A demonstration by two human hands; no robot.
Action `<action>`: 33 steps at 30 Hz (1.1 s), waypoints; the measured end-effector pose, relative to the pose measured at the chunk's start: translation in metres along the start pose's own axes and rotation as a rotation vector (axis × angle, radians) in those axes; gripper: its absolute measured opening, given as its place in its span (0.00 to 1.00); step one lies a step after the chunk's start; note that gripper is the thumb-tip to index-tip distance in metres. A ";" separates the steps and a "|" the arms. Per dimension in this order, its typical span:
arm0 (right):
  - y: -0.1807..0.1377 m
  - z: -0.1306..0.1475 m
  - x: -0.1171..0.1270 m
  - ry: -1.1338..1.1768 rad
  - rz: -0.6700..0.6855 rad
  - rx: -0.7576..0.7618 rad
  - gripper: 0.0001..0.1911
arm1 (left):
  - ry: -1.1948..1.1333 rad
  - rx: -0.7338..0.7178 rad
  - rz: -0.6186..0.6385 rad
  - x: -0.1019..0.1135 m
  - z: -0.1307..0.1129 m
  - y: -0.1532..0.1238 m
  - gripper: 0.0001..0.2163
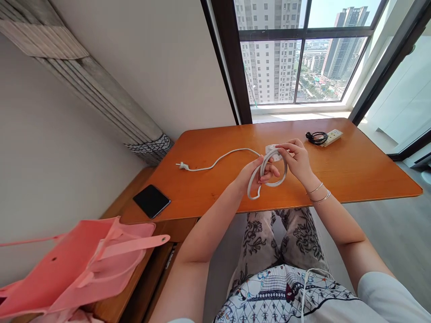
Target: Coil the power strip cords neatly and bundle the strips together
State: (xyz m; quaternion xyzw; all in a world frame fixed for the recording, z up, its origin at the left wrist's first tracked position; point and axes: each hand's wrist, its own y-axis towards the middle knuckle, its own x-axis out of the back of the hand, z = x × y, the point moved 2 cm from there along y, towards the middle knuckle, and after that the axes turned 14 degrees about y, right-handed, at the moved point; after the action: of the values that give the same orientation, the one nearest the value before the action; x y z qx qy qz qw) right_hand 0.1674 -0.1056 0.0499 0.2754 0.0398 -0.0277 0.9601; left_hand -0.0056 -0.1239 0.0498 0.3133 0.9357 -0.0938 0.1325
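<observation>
Phone (151, 200), bag (84, 264) left of white cord (220, 158); power strip (332, 137) right.

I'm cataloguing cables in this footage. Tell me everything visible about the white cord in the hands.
The white cord is a smooth, rubbery-looking cable. One end is wound into loops gripped by the left hand, the right hand pinching the top of them near a white block. The rest lies slack across the wooden table, curving left to a white plug.
</observation>
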 end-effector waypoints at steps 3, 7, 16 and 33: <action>0.003 -0.002 0.000 0.062 0.016 -0.061 0.09 | -0.023 -0.015 0.024 0.000 -0.001 -0.004 0.12; -0.006 -0.010 -0.001 0.257 -0.116 -0.150 0.15 | -0.104 -0.055 0.038 -0.004 -0.005 -0.010 0.08; -0.085 -0.036 -0.036 0.688 -0.203 -0.441 0.28 | -0.279 -0.130 -0.141 -0.012 -0.015 -0.012 0.08; -0.119 -0.001 -0.042 0.062 0.744 -0.541 0.33 | -0.388 -0.188 -0.245 0.000 -0.034 -0.015 0.16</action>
State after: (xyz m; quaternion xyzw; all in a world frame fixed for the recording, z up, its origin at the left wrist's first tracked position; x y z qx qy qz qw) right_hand 0.1168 -0.2042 -0.0098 0.0113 -0.0273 0.3384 0.9406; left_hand -0.0213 -0.1268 0.0834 0.1600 0.9284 -0.0802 0.3256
